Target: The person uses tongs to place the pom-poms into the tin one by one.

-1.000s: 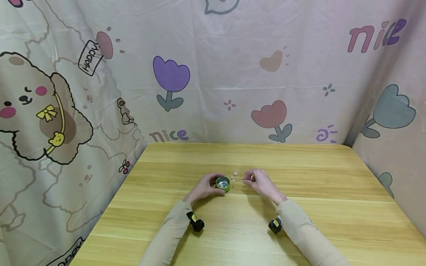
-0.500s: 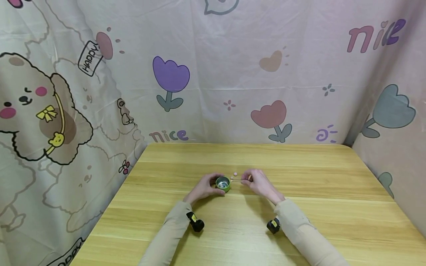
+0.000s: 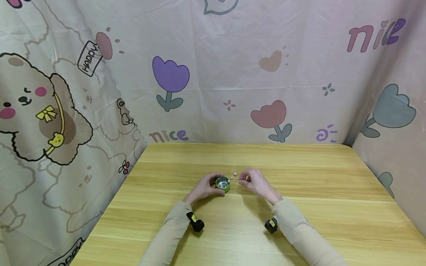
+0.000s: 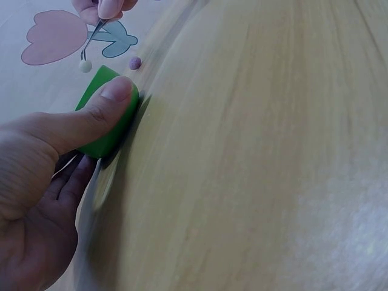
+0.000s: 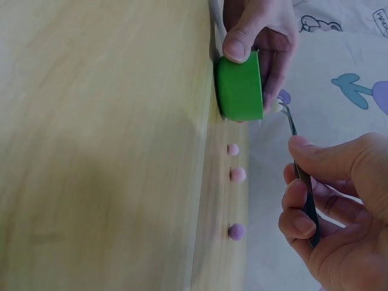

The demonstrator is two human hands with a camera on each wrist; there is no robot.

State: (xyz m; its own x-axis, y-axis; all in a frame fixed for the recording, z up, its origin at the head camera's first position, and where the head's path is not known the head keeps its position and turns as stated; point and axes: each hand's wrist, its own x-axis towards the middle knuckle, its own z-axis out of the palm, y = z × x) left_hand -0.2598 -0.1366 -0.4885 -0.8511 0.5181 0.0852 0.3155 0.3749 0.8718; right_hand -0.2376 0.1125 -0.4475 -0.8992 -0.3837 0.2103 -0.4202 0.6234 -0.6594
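Since the earliest head frame, the right hand (image 3: 257, 181) and the tweezers (image 5: 307, 195) have shifted toward the green tin (image 5: 241, 90), while the left hand (image 3: 205, 186) and the tin have stayed put. The tweezers' tips now carry a whitish ball (image 5: 277, 105) at the right edge of the tin's rim, just above its height; whether it is fully inside the rim line is hard to tell.

The left hand curls in a wide C round the tin, thumb on the near side, fingers on the far side, and the tin stands upright on the table (image 3: 299, 229). The right hand's thumb and fingers are closed in a pinch on the tweezers' dark shank. On the table right of the tin lie a small pink ball (image 5: 233, 149), a larger pink ball (image 5: 237, 174) and a purple ball (image 5: 236, 231).

The step looks to be carrying the white ball over the tin. To do it well, keep steady, light pressure: a smooth round ball could shoot out if squeezed harder. Bring the tips further left, past the tin's rim, before easing the pinch, and keep the left hand firm so a knock cannot tip the tin.
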